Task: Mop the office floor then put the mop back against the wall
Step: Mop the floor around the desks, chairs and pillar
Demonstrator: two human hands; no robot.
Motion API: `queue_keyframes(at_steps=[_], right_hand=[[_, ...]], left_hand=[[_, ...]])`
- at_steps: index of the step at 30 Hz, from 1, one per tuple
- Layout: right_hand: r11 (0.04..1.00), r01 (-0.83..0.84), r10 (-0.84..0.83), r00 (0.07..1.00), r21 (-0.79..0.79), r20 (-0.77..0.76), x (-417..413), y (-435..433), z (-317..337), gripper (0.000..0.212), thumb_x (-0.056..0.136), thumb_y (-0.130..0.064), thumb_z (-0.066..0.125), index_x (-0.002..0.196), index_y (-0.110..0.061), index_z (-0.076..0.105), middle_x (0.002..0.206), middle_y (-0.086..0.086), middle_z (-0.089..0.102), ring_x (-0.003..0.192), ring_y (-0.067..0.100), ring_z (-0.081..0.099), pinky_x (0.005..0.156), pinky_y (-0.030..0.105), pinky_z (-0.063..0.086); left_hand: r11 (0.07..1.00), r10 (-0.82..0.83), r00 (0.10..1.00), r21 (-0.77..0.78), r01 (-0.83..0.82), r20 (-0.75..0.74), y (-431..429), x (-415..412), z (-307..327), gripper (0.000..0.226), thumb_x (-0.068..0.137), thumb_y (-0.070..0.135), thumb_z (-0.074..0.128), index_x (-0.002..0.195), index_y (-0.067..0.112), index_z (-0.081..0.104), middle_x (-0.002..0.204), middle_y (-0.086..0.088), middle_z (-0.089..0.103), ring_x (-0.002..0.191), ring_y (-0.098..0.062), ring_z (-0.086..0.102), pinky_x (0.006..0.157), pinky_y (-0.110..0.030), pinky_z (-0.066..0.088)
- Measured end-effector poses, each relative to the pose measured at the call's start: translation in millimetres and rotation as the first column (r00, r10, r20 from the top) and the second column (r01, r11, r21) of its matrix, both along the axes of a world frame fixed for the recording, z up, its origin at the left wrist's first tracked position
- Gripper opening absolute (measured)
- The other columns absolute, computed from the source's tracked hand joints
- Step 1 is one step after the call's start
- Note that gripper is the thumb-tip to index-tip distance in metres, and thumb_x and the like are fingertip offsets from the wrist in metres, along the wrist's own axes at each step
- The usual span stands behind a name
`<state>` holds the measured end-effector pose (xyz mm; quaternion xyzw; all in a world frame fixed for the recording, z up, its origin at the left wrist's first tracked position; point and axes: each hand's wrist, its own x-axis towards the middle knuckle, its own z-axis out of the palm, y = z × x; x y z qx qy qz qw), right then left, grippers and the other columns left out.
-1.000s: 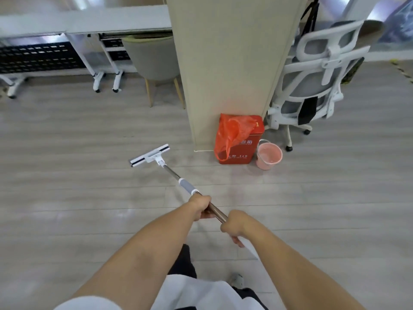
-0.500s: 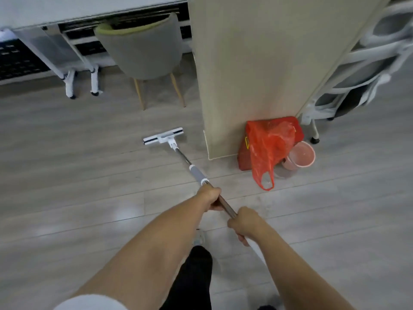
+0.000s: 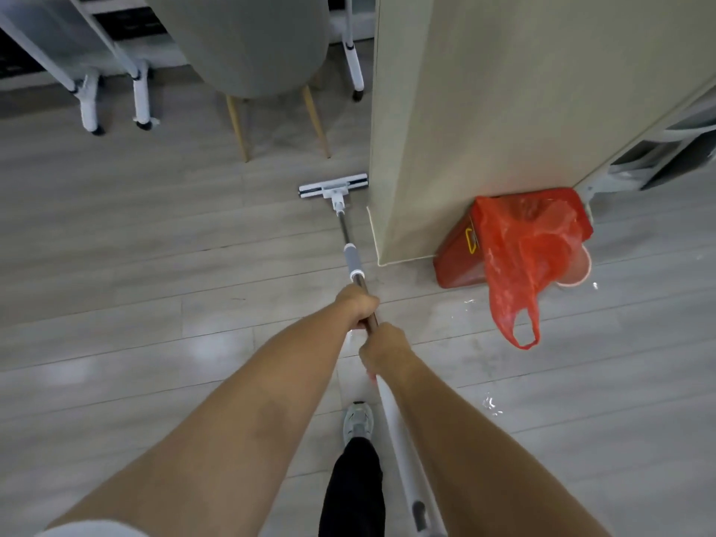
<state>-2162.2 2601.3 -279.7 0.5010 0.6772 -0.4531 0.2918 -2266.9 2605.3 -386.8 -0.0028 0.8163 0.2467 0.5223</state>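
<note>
View: head camera, looking down along both forearms.
Mop (image 3: 350, 246): held in both hands, handle slanting from the hands forward and down to the floor.
Mop head (image 3: 334, 186): white bar with dark ends, flat on the floor, right end at the foot of the pillar; touching or just short of it, cannot tell.
Grey sleeve (image 3: 353, 261): on the metal shaft, just ahead of the left hand.
Left hand (image 3: 358, 306): fingers wrapped round the metal shaft, the forward grip.
Right hand (image 3: 381, 348): closed round the handle just behind the left, nearly touching it; white handle section running back beneath the forearm.
Floor (image 3: 155, 265): pale grey planks, glossy patches left of the arms, water drops (image 3: 490, 403) to the right.
Pillar (image 3: 484, 110): beige, upright, right of the mop.
Red bin (image 3: 459, 257): against the pillar's near face.
Red bag (image 3: 519, 257): draped over the bin, handles down on the floor.
Pink bucket (image 3: 581, 271): behind the bag, partly hidden.
Grey chair (image 3: 248, 44): wooden legs, beyond the mop head.
Desk legs (image 3: 88, 106): white, on castors, far left.
Shoe (image 3: 358, 422): grey, between the forearms, black trouser leg above it.
</note>
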Motion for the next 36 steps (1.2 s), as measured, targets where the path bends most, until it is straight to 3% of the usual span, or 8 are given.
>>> queue_keyframes(at_steps=[5, 8, 12, 18, 22, 25, 29, 36], right_hand=[[0.999, -0.025, 0.027, 0.998, -0.032, 0.061, 30, -31, -21, 0.026, 0.09, 0.005, 0.054, 0.115, 0.0, 0.059, 0.092, 0.01, 0.066, 0.087, 0.027, 0.071, 0.064, 0.03, 0.055], [0.995, -0.069, 0.076, 0.992, -0.067, 0.097, 53, -54, -31, 0.034, 0.091, 0.005, 0.059, 0.124, -0.001, 0.057, 0.101, 0.009, 0.066, 0.1, 0.026, 0.071, 0.081, 0.031, 0.058], [0.986, -0.148, 0.157, 0.978, -0.07, 0.136, 92, -79, -41, 0.05, 0.084, 0.008, 0.07, 0.13, -0.001, 0.053, 0.115, 0.013, 0.068, 0.103, 0.027, 0.071, 0.085, 0.033, 0.059], [0.981, -0.157, 0.172, 0.975, -0.113, 0.138, 158, -130, -56, 0.039, 0.085, 0.006, 0.069, 0.123, 0.001, 0.06, 0.111, 0.014, 0.073, 0.1, 0.03, 0.073, 0.089, 0.041, 0.06], [0.985, -0.059, 0.079, 0.99, -0.163, 0.117, 211, -165, -53, 0.028, 0.096, -0.001, 0.055, 0.124, 0.0, 0.057, 0.093, 0.014, 0.073, 0.075, 0.024, 0.074, 0.065, 0.034, 0.063], [0.966, 0.152, -0.134, 0.986, -0.21, 0.097, 275, -195, -37, 0.02, 0.101, -0.005, 0.043, 0.116, -0.005, 0.056, 0.069, 0.01, 0.059, 0.046, 0.016, 0.054, 0.03, 0.015, 0.037], [0.949, 0.212, -0.21, 0.977, -0.231, 0.033, 375, -246, -7, 0.013, 0.097, -0.009, 0.05, 0.1, -0.002, 0.06, 0.062, 0.009, 0.06, 0.036, 0.015, 0.053, 0.036, 0.018, 0.044], [0.954, 0.175, -0.19, 0.981, -0.243, -0.038, 526, -311, 41, 0.026, 0.091, -0.02, 0.053, 0.111, -0.004, 0.053, 0.06, 0.007, 0.061, 0.038, 0.016, 0.053, 0.05, 0.026, 0.052]], left_hand=[[0.998, 0.058, 0.998, -0.024, -0.057, 0.015, -30, 33, -22, 0.02, 0.091, 0.017, 0.06, 0.109, 0.009, 0.055, 0.107, -0.018, 0.068, 0.093, -0.033, 0.072, 0.073, -0.041, 0.063], [0.998, 0.059, 0.998, -0.029, -0.059, 0.001, -54, 60, -27, 0.026, 0.089, 0.017, 0.058, 0.114, 0.011, 0.052, 0.106, -0.019, 0.068, 0.091, -0.034, 0.072, 0.058, -0.037, 0.06], [0.997, 0.074, 0.997, -0.012, -0.074, 0.034, -82, 98, -29, 0.031, 0.09, 0.016, 0.055, 0.119, 0.018, 0.047, 0.108, -0.016, 0.064, 0.094, -0.034, 0.071, 0.065, -0.039, 0.062], [0.999, 0.046, 0.997, -0.018, -0.045, 0.059, -132, 161, -38, 0.031, 0.091, 0.018, 0.055, 0.12, 0.022, 0.044, 0.103, -0.016, 0.064, 0.093, -0.033, 0.071, 0.077, -0.045, 0.062], [1.0, -0.003, 0.998, 0.005, 0.003, 0.055, -169, 210, -31, 0.023, 0.092, 0.018, 0.053, 0.114, 0.019, 0.045, 0.109, -0.018, 0.066, 0.097, -0.033, 0.071, 0.076, -0.041, 0.061], [0.999, 0.0, 0.996, 0.047, -0.004, 0.088, -205, 266, -23, 0.028, 0.093, 0.018, 0.058, 0.118, 0.019, 0.048, 0.107, -0.015, 0.064, 0.092, -0.029, 0.068, 0.074, -0.04, 0.061], [0.989, 0.099, 0.98, 0.096, -0.117, 0.175, -261, 351, -7, 0.037, 0.092, 0.02, 0.065, 0.125, 0.009, 0.054, 0.102, -0.017, 0.068, 0.089, -0.031, 0.071, 0.08, -0.046, 0.062], [0.991, 0.121, 0.973, 0.033, -0.13, 0.197, -318, 477, 47, 0.006, 0.097, 0.011, 0.057, 0.095, 0.005, 0.058, 0.077, -0.009, 0.06, 0.065, -0.019, 0.06, 0.071, -0.035, 0.058]])
